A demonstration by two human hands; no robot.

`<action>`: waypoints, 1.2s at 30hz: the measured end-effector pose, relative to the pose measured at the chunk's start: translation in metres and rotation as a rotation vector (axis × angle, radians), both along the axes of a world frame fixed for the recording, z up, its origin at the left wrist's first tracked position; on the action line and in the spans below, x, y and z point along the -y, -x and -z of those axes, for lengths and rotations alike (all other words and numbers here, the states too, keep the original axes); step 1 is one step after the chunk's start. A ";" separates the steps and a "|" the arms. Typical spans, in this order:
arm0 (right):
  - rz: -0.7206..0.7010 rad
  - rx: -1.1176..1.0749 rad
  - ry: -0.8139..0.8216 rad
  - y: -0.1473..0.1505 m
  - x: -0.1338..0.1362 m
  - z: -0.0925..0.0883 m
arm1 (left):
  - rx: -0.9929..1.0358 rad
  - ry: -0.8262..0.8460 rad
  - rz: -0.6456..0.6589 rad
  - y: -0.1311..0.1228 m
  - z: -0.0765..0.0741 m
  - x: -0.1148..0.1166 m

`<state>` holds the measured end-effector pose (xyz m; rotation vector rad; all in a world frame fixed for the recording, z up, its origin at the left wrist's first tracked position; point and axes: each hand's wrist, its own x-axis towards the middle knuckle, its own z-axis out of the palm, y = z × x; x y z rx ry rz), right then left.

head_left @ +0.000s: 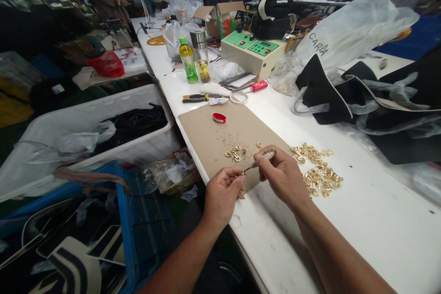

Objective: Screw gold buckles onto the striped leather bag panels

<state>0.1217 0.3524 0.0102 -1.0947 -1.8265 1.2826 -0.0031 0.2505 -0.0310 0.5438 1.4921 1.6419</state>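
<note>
My left hand (223,195) pinches a small gold metal ring (243,173) between thumb and fingertips at the table's front edge. In my right hand (280,177) is a thin screwdriver (254,165), its pale handle between thumb and fingers and its tip at the ring. A few gold rings (237,158) lie on the brown board (203,135) just beyond my left hand, among small dark bits. One more ring (259,145) sits apart near my right fingers. To the right of my right hand, a heap of gold metal pieces (320,174) is spread on the white table.
A red band (219,118) lies on the board. Pliers (196,98), a green-capped bottle (188,62) and a control box (253,53) stand farther back. Black panels (327,96) lie at right. Left of the table are a white tub (138,144) and blue crate (126,220).
</note>
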 end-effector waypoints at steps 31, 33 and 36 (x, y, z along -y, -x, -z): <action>0.145 -0.232 -0.101 -0.051 -0.036 -0.043 | -0.770 0.130 0.004 0.019 -0.015 -0.026; 0.179 -0.329 -0.082 -0.061 -0.042 -0.048 | -0.953 0.089 0.043 0.017 -0.016 -0.031; 0.205 -0.434 -0.064 -0.069 -0.046 -0.053 | -1.096 0.021 0.151 -0.002 -0.014 -0.036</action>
